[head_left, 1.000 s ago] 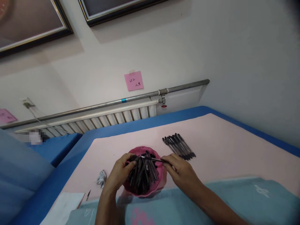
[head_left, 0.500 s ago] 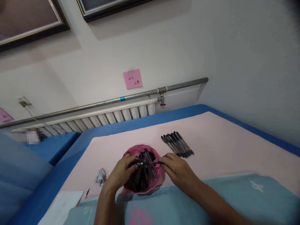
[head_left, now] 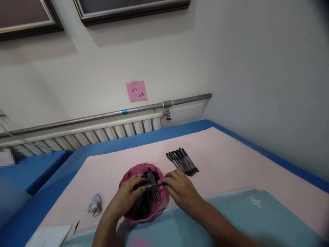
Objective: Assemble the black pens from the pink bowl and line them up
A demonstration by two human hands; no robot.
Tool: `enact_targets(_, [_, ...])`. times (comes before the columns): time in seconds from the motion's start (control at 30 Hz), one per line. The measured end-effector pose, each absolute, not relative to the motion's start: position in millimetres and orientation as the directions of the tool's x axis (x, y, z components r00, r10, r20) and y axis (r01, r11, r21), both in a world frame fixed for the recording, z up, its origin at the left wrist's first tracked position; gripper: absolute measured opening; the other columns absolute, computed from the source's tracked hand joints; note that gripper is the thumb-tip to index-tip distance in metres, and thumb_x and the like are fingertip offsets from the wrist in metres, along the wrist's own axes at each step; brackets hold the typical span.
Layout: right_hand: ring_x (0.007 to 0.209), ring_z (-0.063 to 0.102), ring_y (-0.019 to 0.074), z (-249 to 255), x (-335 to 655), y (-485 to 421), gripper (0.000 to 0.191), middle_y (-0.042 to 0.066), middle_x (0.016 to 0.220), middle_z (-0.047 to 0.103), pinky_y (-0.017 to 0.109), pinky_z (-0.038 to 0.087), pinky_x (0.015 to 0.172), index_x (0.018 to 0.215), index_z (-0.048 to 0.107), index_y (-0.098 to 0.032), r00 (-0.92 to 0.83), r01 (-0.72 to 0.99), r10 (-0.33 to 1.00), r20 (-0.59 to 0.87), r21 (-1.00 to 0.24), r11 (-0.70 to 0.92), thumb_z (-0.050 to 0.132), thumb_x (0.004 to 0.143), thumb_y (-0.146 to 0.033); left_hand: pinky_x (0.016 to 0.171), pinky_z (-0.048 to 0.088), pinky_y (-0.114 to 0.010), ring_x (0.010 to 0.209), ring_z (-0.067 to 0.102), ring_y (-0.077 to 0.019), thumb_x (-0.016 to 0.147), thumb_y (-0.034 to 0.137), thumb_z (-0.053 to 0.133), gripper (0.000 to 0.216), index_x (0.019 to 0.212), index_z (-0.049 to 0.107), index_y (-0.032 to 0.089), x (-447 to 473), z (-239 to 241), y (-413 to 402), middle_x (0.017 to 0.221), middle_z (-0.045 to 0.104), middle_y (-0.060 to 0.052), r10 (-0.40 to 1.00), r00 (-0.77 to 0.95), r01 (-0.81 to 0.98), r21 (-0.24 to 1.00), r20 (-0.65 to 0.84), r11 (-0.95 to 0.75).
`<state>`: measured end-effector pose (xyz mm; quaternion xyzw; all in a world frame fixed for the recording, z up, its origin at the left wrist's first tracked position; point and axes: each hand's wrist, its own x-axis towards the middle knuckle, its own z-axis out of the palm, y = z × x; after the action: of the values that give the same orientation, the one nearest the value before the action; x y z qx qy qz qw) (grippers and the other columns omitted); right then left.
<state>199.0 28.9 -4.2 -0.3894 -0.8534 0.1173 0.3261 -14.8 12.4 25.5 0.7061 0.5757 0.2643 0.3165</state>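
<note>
A black-and-clear pen (head_left: 155, 185) lies crosswise above a pink basket (head_left: 128, 171), pinched at both ends. My left hand (head_left: 128, 195) grips its left end, and the fingers of my right hand (head_left: 180, 187) close on its right end. Beneath it, the basket holds a heap of dark pen parts (head_left: 145, 204), partly hidden by my left hand. Beyond my right hand, several pens (head_left: 182, 161) lie side by side in a slanting row on the pink sheet (head_left: 205, 144).
Left of the basket are a crumpled grey-white wad (head_left: 95, 205), a small dark pen-like piece (head_left: 76, 226) and white paper (head_left: 50, 236). A teal cloth (head_left: 231, 206) covers the near edge. A radiator (head_left: 113, 133) and pipe (head_left: 102, 116) run along the wall behind.
The view has swung right, so everything sits further left in the picture. Both hands still hold the pen over the basket; the row of pens looks the same.
</note>
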Motion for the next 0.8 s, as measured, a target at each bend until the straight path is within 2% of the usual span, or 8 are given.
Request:
enact_targets(0.17, [0.079,0.052,0.0199,-11.2,215.7,50.2,0.019,0.005,0.081,0.061,0.033,0.04,0.071,0.087,0.063,-0.022,-0.175,0.74,0.823,0.54,-0.48,0.472,0.044,0.083,-0.02,0.087,0.042,-0.034,0.098,0.056,-0.0206,0.073,0.041,0.05,0.037,0.101,0.06,0.018,-31.7,15.9,19.3,0.104,0.063,-0.007,0.977,-0.181,0.536,0.844,0.112,0.003])
enact_targets(0.27, [0.079,0.053,0.0188,-15.9,228.9,66.7,0.019,0.004,0.085,0.064,0.032,0.038,0.071,0.087,0.062,-0.021,-0.108,0.844,0.862,0.495,-0.413,0.342,0.044,0.082,-0.022,0.083,0.044,-0.035,0.091,0.059,-0.0214,0.07,0.044,0.051,0.042,0.099,0.062,0.016,-43.5,11.4,21.7,0.098,0.066,-0.008,0.945,-0.298,0.483,0.875,0.133,0.029])
enact_targets(0.37, [0.076,0.054,0.0187,-16.1,235.8,77.6,0.019,0.004,0.083,0.065,0.031,0.035,0.068,0.083,0.061,-0.019,-0.072,0.913,0.897,0.437,-0.334,0.236,0.043,0.082,-0.021,0.078,0.046,-0.034,0.085,0.061,-0.0207,0.069,0.045,0.052,0.042,0.098,0.063,0.016,-49.9,8.0,22.6,0.094,0.067,-0.008,0.929,-0.343,0.472,0.88,0.139,0.043])
enact_targets(0.57, [0.07,0.052,0.0216,-14.7,235.8,84.6,0.017,0.008,0.075,0.062,0.032,0.026,0.062,0.077,0.056,-0.016,-0.009,0.953,0.908,0.419,-0.272,0.135,0.04,0.081,-0.021,0.077,0.046,-0.031,0.086,0.061,-0.0187,0.073,0.04,0.046,0.037,0.096,0.063,0.016,-54.1,5.5,22.9,0.096,0.067,-0.008,0.901,-0.402,0.552,0.828,0.162,0.098])
enact_targets(0.7, [0.068,0.052,0.0212,-17.8,234.2,85.6,0.014,0.007,0.07,0.061,0.031,0.022,0.061,0.071,0.053,-0.017,-0.045,0.965,0.919,0.392,-0.223,0.142,0.042,0.079,-0.02,0.08,0.044,-0.03,0.09,0.059,-0.0182,0.076,0.034,0.043,0.031,0.094,0.063,0.017,-54.9,8.0,21.7,0.097,0.066,-0.007,0.891,-0.417,0.674,0.719,0.177,0.173])
enact_targets(0.8, [0.068,0.053,0.0211,-19.0,233.1,85.4,0.014,0.007,0.07,0.062,0.031,0.021,0.06,0.069,0.053,-0.017,-0.07,0.97,0.926,0.371,-0.192,0.15,0.043,0.078,-0.021,0.08,0.041,-0.029,0.089,0.057,-0.0183,0.077,0.031,0.042,0.029,0.092,0.063,0.017,-52.0,10.7,21.2,0.094,0.065,-0.008,0.918,-0.356,0.796,0.571,0.173,0.201])
